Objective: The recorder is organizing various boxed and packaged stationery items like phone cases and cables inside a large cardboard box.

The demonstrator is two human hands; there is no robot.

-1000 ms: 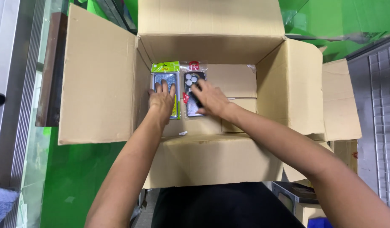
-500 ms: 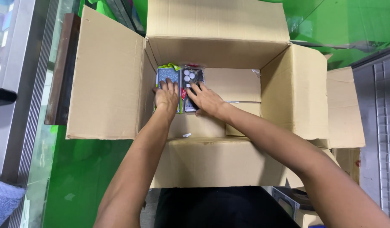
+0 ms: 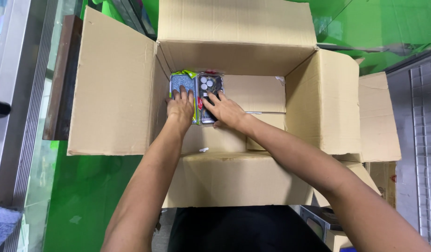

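A large brown cardboard box [image 3: 234, 60] stood open with all four flaps folded outward, and both of the person's arms reached down into it from the near side. In its far left corner lay two flat packaged phone cases side by side, touching: a grey glittery case in a clear sleeve with a green header card [image 3: 181, 84] on the left, against the box's left wall, and a dark case with round white camera cut-outs in a clear sleeve [image 3: 211, 85] on its right.

The left hand [image 3: 180, 108] lay flat on the lower part of the glittery case, fingers spread and extended, not curled round anything. The right hand [image 3: 223, 109] rested the same way on the dark case, open and pressing from above. The two hands sat just beside each other.

The rest of the box floor showed bare inner cardboard panels [image 3: 255, 93]; a small white scrap [image 3: 203, 150] lay near the front wall. The wide left flap [image 3: 110, 88] hid part of a dark brown wooden edge [image 3: 61, 79] and a green surface [image 3: 80, 191] below. To the right stood a grey metal grating [image 3: 423, 140] and a smaller cardboard carton [image 3: 381, 179].
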